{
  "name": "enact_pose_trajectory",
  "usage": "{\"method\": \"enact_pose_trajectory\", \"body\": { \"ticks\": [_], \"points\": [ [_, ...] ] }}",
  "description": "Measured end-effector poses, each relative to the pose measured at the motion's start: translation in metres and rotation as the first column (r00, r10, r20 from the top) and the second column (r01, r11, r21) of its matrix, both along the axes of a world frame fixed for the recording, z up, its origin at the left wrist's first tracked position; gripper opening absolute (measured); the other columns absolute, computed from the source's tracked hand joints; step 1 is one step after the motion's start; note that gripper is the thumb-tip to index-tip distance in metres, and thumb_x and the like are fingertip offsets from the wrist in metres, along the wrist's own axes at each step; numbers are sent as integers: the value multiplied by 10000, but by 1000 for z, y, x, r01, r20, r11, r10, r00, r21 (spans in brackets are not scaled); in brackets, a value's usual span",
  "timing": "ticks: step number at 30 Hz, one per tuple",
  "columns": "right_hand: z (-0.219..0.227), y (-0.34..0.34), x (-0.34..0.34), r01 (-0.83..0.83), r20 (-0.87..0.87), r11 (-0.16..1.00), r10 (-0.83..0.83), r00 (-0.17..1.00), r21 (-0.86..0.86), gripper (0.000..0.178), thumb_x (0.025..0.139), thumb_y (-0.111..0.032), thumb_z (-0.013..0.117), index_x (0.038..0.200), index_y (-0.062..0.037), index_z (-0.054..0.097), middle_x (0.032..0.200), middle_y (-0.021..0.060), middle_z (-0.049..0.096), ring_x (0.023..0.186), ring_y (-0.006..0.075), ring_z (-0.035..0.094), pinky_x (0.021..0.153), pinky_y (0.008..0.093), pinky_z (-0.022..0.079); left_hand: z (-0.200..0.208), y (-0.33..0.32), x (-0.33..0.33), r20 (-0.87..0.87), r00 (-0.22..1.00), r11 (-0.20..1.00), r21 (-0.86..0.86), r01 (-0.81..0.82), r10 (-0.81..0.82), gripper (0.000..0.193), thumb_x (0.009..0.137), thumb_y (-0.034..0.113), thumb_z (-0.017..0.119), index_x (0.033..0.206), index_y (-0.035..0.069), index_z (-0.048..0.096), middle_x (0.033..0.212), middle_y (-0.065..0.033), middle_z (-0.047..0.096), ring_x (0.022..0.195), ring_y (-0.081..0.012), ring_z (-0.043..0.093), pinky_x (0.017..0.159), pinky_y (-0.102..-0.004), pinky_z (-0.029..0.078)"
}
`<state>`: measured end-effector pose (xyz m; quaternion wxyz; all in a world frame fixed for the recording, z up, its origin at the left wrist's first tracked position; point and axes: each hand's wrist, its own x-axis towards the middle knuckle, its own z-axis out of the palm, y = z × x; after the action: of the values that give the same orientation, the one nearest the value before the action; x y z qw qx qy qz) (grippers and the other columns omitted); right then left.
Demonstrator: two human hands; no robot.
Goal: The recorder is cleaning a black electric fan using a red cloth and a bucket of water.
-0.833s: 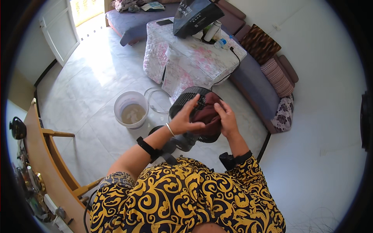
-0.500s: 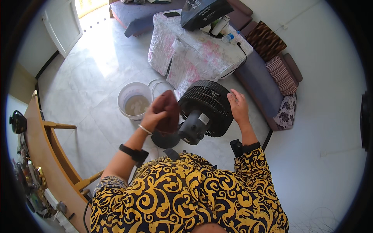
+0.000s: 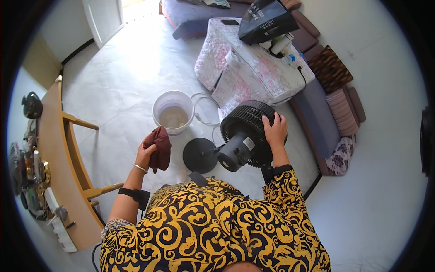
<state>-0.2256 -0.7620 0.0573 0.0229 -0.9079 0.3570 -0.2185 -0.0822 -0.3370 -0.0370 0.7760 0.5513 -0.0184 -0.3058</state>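
Maroon cloth point(image 3: 161, 150) is clutched by the left hand point(image 3: 144, 155), left of the pedestal fan point(image 3: 234, 155), whose grille point(image 3: 244, 117) is touched by the right hand point(image 3: 276, 131), grip unclear.

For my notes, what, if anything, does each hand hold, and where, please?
Left hand grips the maroon cloth by its left side; right hand touches the fan at its rim.

The left hand point(image 3: 143, 155) now holds the cloth point(image 3: 161, 148) clear of the fan point(image 3: 247, 119), nearer the bucket point(image 3: 161, 105); the right hand point(image 3: 275, 132), no longer on the cloth, grips the fan's edge; the base point(image 3: 197, 155) shows uncovered.
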Motion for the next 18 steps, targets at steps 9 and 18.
{"method": "enact_pose_trajectory", "body": {
  "ticks": [9,18],
  "points": [
    [3,6,6,-41,164,999,36,986,28,678,713,-476,635,1206,-36,479,1206,202,448,1121,359,415,941,445,330,68,-126,51,423,853,933,-41,356,-307,549,708,30,554,1242,-10,432,1211,-101,513,1116,-176,482,954,-289,362],
    [13,9,-7,-101,-17,995,101,995,10,569,764,-394,602,1197,-42,490,1233,199,421,1137,366,404,955,439,315,65,-316,41,798,280,774,328,542,-534,630,670,163,638,1259,140,417,1154,-201,454,1077,-385,443,933,-411,380]
  ]
}}
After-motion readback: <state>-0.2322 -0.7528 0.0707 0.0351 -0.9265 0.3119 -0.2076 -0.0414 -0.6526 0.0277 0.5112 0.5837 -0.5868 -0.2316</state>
